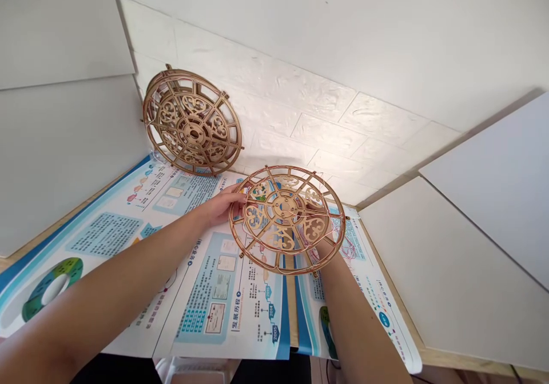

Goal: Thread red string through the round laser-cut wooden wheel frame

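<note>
A round wooden openwork wheel (pixel 285 206) with scroll cut-outs, spokes and thin wires along its rings is held up, tilted, above the table. My left hand (pixel 229 204) grips its left rim, fingers closed on it. Behind the wheel's right side is my right hand (pixel 316 230), seen only in part through the cut-outs, with its fingers mostly hidden. A second set of similar wooden wheels (pixel 194 134), apparently stacked, leans against the wall at the back left.
Printed posters (pixel 210 298) in blue and white cover the table. Behind stands a white brick-pattern wall (pixel 330 132). White panels (pixel 472 270) border the right side and others the left. Loose pinkish wire (pixel 349 248) lies right of the held wheel. Below the table edge is a white container (pixel 197 371).
</note>
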Demonstrator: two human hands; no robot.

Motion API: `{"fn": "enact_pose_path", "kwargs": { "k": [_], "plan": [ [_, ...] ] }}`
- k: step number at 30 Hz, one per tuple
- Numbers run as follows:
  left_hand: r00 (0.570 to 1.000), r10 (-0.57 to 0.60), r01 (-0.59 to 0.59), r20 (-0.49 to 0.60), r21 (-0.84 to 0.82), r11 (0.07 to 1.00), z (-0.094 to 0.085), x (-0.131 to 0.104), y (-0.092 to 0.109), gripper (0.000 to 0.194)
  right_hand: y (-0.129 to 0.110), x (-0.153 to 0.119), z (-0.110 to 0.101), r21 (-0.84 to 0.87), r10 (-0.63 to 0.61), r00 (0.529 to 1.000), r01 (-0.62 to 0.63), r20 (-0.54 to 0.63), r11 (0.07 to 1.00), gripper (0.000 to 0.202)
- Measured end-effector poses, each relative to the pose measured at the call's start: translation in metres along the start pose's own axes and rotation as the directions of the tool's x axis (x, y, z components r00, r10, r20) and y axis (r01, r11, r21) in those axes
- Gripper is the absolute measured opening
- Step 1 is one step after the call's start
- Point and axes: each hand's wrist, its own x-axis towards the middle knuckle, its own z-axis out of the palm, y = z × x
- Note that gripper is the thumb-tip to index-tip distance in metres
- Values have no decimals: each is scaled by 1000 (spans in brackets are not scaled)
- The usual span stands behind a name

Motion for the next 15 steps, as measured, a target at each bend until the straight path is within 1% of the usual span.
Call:
{"fn": "enact_pose_path", "kwargs": {
  "k": [1,3,5,7,8,10,11,12,13,15],
  "plan": [
    [1000,1,-1,-1,1,1000,0,0,0,57,-3,-1,-1,15,-4,999,5,-32,1000,31],
    [1000,-3,3,-8,2,1000,-1,1,-1,58,-9,-5,-3,17,-50,991,53,-128,998,25],
    [1000,-8,8,-14,8,1000,-2,1,-1,60,-13,-6,-8,-2,-110,964,113,-242,994,23],
    [1000,-12,12,-19,18,1000,-1,2,-1,60,-16,-4,-17,-17,-131,932,133,-337,991,25],
    [1000,-14,15,-21,26,1000,-1,2,-1,59,-18,-1,-22,-5,-120,912,128,-392,992,26],
    [1000,-12,13,-25,40,999,0,2,0,56,-23,3,-32,44,-98,847,141,-523,989,29],
    [1000,-7,8,-30,40,999,1,2,0,55,-26,5,-36,71,-92,819,160,-566,985,32],
    [999,0,1,-37,32,999,1,1,0,56,-29,6,-39,87,-95,802,181,-590,980,35],
    [999,9,-8,-48,16,1000,1,1,1,57,-32,5,-40,86,-112,796,202,-595,976,38],
    [997,26,-29,-70,-34,999,2,0,2,59,-37,2,-39,19,-185,798,239,-573,971,40]
  ]
}}
